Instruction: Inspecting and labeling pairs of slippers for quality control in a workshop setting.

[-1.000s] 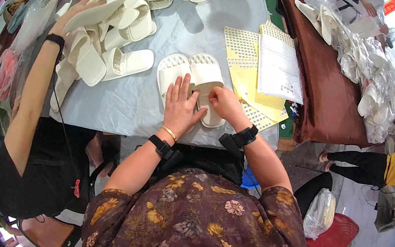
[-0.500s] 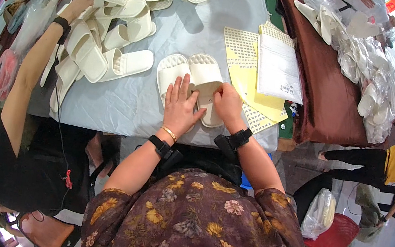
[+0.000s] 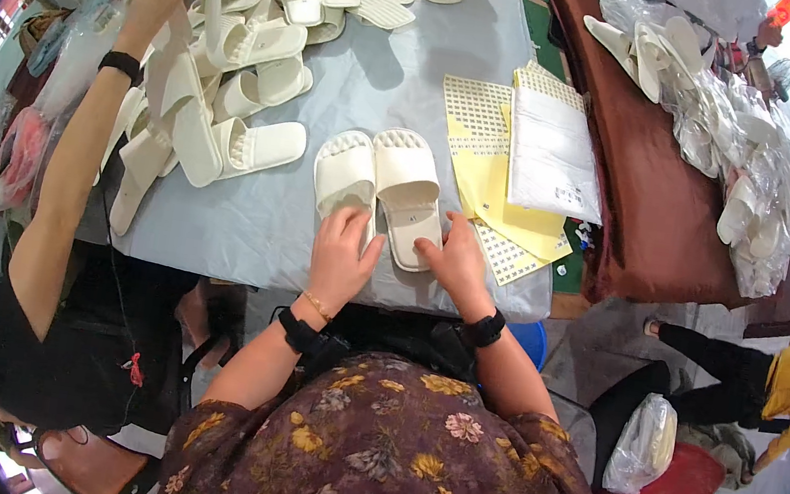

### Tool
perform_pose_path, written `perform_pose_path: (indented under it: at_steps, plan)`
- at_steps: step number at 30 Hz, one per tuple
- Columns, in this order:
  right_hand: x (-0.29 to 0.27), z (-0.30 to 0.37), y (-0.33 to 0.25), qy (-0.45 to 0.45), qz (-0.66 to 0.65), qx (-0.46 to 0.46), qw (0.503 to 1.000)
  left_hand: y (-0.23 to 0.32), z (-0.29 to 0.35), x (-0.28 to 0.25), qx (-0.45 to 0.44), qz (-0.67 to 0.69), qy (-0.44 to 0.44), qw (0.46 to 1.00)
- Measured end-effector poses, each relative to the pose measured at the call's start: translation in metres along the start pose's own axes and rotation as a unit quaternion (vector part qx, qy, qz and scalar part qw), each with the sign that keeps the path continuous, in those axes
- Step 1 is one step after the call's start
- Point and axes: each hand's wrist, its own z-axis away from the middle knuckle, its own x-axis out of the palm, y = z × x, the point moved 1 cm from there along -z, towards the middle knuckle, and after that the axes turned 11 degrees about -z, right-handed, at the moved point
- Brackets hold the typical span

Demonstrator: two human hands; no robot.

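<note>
A pair of cream slippers lies side by side on the grey-covered table [image 3: 243, 251], toes pointing away from me. On the heel of the left slipper [image 3: 345, 171] rests my left hand [image 3: 341, 258], fingers stretched and thumb apart. My right hand [image 3: 461, 264] is at the right slipper [image 3: 410, 170]; its thumb touches the heel and its fingers spread beside the outer edge. A small mark shows on that slipper's insole. My hands hide much of the left heel.
A pile of cream slippers [image 3: 262, 148] covers the table's left side, where a co-worker's arm [image 3: 72, 171] lifts slippers. Yellow label sheets [image 3: 475, 142] and a white plastic packet [image 3: 554, 158] lie on the right. Beyond stands a brown-covered table [image 3: 654, 203] with bagged slippers [image 3: 746, 195].
My right hand has loosened from a pinch at the right slipper's strap and drawn back to its heel. My left hand has slid back off the left strap. The co-worker's arm has raised slippers higher.
</note>
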Motion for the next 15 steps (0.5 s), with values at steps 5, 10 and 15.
perform_pose_path:
  at_steps: [5,10,15]
  plan:
    - [0.007,-0.002,0.001,-0.012,-0.126,0.027,0.992,-0.007,-0.033,0.022,0.040,-0.095,0.091,0.990]
    - [0.013,0.023,-0.034,0.010,-0.217,-0.087,0.972,-0.030,-0.055,0.028,-0.160,-0.070,-0.056,0.983]
    - [-0.016,0.036,-0.068,-0.093,-0.280,-0.210,0.932,-0.025,-0.055,-0.015,-0.250,0.600,-0.115,0.751]
